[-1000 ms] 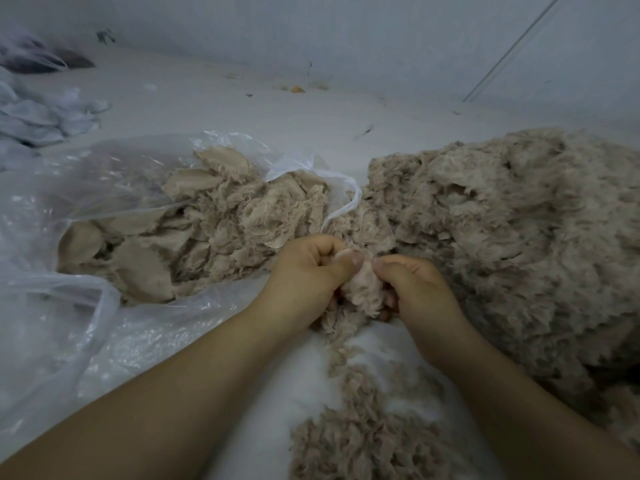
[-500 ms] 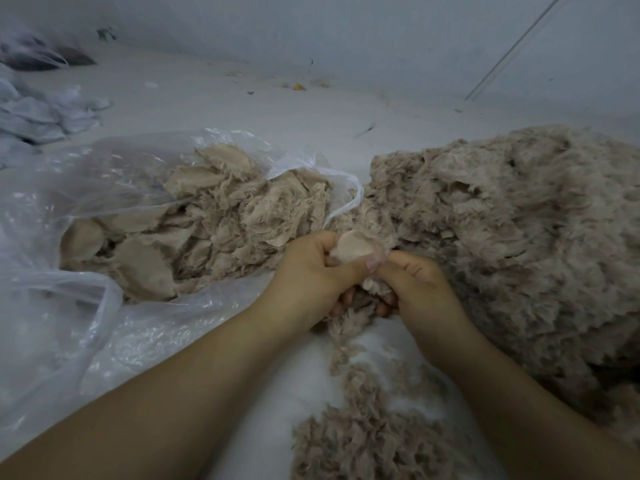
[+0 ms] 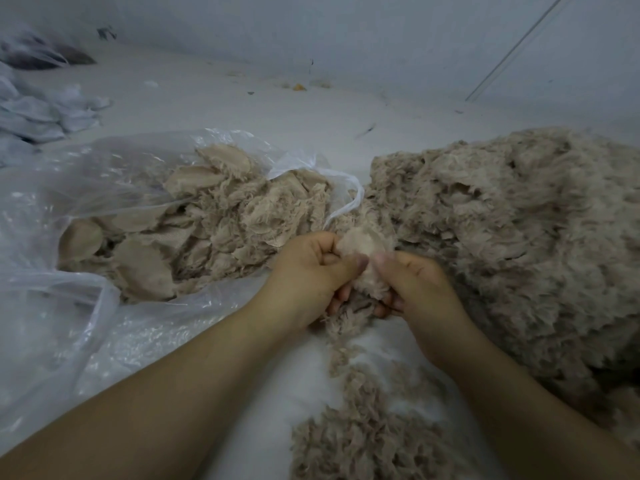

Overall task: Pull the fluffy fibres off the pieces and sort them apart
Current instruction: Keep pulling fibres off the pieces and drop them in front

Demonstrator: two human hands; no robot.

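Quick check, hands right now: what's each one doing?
Left hand: closed, pinching the fluffy piece between thumb and fingers.
Right hand: closed, pinching the same fluffy piece from the other side.

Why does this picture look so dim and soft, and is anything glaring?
Head view: dim, bluish light, soft all over; the fluffy pile blurs into one mass; straight wall line bows slightly from the wide lens; small glints on the plastic bag; both hands stay fairly clear.

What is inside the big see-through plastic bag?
The plastic bag holds beige fabric pieces, some smooth, some fluffy-edged. Anything beneath that pile or deeper in the bag is covered.
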